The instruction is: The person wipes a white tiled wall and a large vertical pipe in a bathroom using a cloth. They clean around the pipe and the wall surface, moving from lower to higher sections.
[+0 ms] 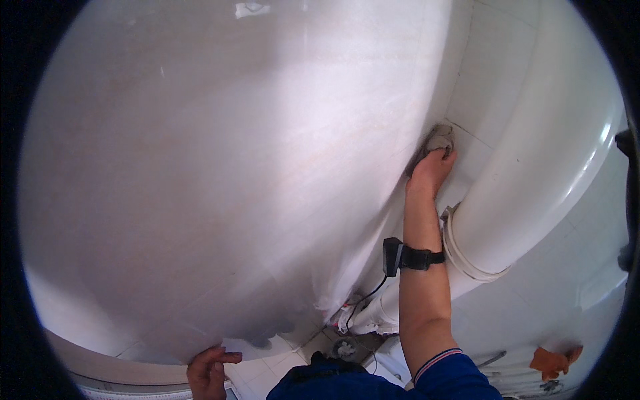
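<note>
My right hand [431,170] holds a crumpled grey-brown cloth [441,139] against the tiled wall [462,112], in the narrow space between a large pale panel or sheet [260,165] and a thick white pipe [530,200]. The arm is stretched out, with a black strap and a small black device [392,256] on the forearm; a thin cable runs down from it. At the lower left, my left hand [212,369] is near the lower edge of the pale surface, fingers bent and partly apart, with nothing visible in it.
A pipe collar [472,260] sits beside my right forearm. Below are floor tiles [255,367], a round container [345,347] with pale contents, a white object [392,360] and some plastic wrapping [342,317]. An orange cloth-like item [552,362] is at the lower right.
</note>
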Motion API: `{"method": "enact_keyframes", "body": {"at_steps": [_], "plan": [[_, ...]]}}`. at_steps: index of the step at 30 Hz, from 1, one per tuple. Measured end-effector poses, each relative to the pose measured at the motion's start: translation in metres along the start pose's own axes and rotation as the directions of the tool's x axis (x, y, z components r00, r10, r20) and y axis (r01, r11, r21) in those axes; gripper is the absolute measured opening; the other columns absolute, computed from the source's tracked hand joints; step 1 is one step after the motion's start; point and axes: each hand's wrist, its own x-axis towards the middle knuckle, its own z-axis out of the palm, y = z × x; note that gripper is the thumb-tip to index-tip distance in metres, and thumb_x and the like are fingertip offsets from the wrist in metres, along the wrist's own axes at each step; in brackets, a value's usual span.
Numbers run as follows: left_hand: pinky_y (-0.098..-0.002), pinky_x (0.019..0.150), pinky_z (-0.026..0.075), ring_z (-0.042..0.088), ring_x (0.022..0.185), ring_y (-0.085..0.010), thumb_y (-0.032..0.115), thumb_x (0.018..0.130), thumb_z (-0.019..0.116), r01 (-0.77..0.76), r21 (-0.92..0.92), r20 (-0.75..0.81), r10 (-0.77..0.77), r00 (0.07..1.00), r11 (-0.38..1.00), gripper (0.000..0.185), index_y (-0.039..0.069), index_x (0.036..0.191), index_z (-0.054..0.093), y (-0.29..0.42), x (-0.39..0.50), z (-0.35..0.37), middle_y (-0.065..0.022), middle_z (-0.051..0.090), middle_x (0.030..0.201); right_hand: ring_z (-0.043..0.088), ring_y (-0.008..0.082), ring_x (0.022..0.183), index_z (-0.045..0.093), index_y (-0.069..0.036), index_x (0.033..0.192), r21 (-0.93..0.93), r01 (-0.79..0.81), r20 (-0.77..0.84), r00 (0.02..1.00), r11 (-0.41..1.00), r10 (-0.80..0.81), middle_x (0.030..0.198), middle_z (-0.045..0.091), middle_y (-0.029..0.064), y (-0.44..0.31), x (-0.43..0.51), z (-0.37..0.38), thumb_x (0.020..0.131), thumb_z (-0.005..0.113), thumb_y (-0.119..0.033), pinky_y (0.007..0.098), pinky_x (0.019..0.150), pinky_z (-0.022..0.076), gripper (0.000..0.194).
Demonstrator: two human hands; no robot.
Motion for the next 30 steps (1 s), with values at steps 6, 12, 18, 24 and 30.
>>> {"method": "enact_keyframes", "body": {"at_steps": [6,12,18,24,30], "plan": [[-0.0427,0.108,0.05,0.074,0.108,-0.0264,0.014,0.11,0.055,-0.013,-0.042,-0.023,0.012,1.0,0.999,0.033,0.001,0.139,0.064,-0.005,-0.004,-0.003,-0.0181,0.079,0.111,0.052,0.0431,0.139,0.038,0.01,0.153,-0.234,0.03,-0.016,0.999,0.972,-0.035,0.154,0.048,0.0308,0.037,-0.01,-0.016,0.107,0.041,-0.01,0.0442,0.12,0.0394,0.05],[-0.0427,0.106,0.051,0.074,0.108,-0.0265,0.015,0.11,0.056,-0.035,0.001,-0.006,0.035,0.999,0.999,0.033,0.001,0.139,0.064,0.002,-0.003,-0.002,-0.0181,0.08,0.109,0.054,0.0417,0.138,0.041,0.01,0.152,-0.062,-0.129,-0.046,0.991,0.99,0.126,0.153,0.051,0.0297,0.016,-0.009,-0.009,0.107,0.043,-0.014,0.0442,0.118,0.0416,0.051],[-0.0457,0.101,0.053,0.074,0.102,-0.0301,0.015,0.107,0.058,-0.094,0.031,-0.042,0.095,0.995,0.995,0.029,0.001,0.131,0.066,0.003,-0.002,-0.003,-0.0181,0.079,0.104,0.056,0.0425,0.135,0.045,0.009,0.149,-0.082,0.011,-0.004,1.0,0.997,-0.012,0.147,0.056,0.0289,-0.039,0.004,0.019,0.105,0.046,-0.016,0.046,0.115,0.0431,0.051],[-0.0403,0.104,0.051,0.077,0.099,-0.026,0.008,0.106,0.055,-0.086,-0.047,-0.073,0.082,0.994,0.995,0.027,0.0,0.131,0.064,-0.001,0.004,0.0,-0.0182,0.081,0.099,0.054,0.0451,0.137,0.039,0.007,0.155,-0.222,0.092,0.005,0.996,0.971,-0.093,0.152,0.053,0.0309,-0.022,-0.001,0.008,0.106,0.044,-0.015,0.0455,0.118,0.0417,0.054],[-0.0386,0.102,0.053,0.077,0.102,-0.0245,0.004,0.105,0.055,-0.074,-0.021,-0.005,0.074,0.997,0.997,0.028,0.0,0.131,0.064,0.009,0.013,-0.002,-0.0186,0.081,0.103,0.052,0.0397,0.139,0.038,0.005,0.157,-0.028,-0.056,0.068,0.996,0.998,0.058,0.155,0.05,0.0282,0.006,-0.006,-0.015,0.109,0.045,-0.017,0.0431,0.12,0.0404,0.054]]}}
